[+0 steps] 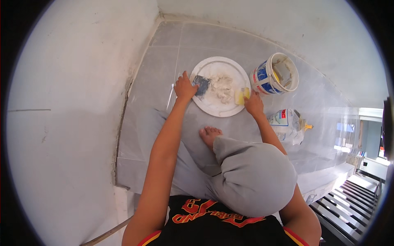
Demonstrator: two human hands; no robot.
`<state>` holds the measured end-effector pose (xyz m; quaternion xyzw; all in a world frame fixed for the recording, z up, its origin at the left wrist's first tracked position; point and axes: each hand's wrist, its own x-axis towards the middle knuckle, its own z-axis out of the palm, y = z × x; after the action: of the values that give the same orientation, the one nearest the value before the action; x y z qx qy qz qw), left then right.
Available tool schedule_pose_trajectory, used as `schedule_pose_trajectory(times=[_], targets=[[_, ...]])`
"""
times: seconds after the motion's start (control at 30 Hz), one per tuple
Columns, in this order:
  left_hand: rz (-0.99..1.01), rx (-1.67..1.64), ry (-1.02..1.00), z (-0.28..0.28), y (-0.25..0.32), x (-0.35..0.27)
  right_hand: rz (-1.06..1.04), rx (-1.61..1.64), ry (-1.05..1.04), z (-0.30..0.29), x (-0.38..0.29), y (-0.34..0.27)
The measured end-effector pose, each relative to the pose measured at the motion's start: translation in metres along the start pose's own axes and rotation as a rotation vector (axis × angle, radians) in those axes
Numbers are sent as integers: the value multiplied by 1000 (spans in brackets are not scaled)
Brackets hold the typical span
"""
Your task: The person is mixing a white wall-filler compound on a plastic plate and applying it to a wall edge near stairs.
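Observation:
A round white plastic lid (219, 113) lies on the tiled floor before me, with a patch of whitish paste (224, 87) spread across its middle. My left hand (185, 87) is at the lid's left rim and grips a dark, paste-smeared scraper blade (202, 85), its thumb on the blade's edge. At the lower right of the lid, my right hand (255, 103) holds a pale yellow flat scraper (241, 96) against the surface. Both scrapers are apart from each other, on opposite sides of the paste.
A white and blue plastic bucket (262, 77), smeared inside, stands tilted in view to the lid's right. Below it sits a clear plastic bag (281, 130) with a yellow-tipped thing (308, 126). White walls (77, 77) rise left and ahead. A dark metal railing (344, 203) is at lower right.

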<state>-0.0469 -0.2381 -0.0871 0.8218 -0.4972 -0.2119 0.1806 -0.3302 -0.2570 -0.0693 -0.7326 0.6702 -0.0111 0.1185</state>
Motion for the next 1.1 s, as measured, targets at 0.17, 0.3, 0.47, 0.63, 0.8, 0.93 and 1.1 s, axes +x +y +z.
schedule_pose_trajectory(times=[0.17,0.3,0.47,0.63,0.8,0.93,1.1], targets=[[30,-233,30,7,-41,18,163,223,-60,19,14,-4],[-74,-649,-308,7,-34,24,43,218,-8,24,22,48],[-75,-393,-66,-3,-30,6,659,1041,-598,10,-1,31],[15,-340,63,3,-15,-1,832,1380,-550,48,-24,-7],[-35,-365,10,2,-18,-1,860,1630,-490,37,1,-33],[-48,-398,-2,5,-21,1,810,1543,-430,12,14,-38],[-68,-409,23,5,-26,-1,701,1297,-422,-3,23,-35]])
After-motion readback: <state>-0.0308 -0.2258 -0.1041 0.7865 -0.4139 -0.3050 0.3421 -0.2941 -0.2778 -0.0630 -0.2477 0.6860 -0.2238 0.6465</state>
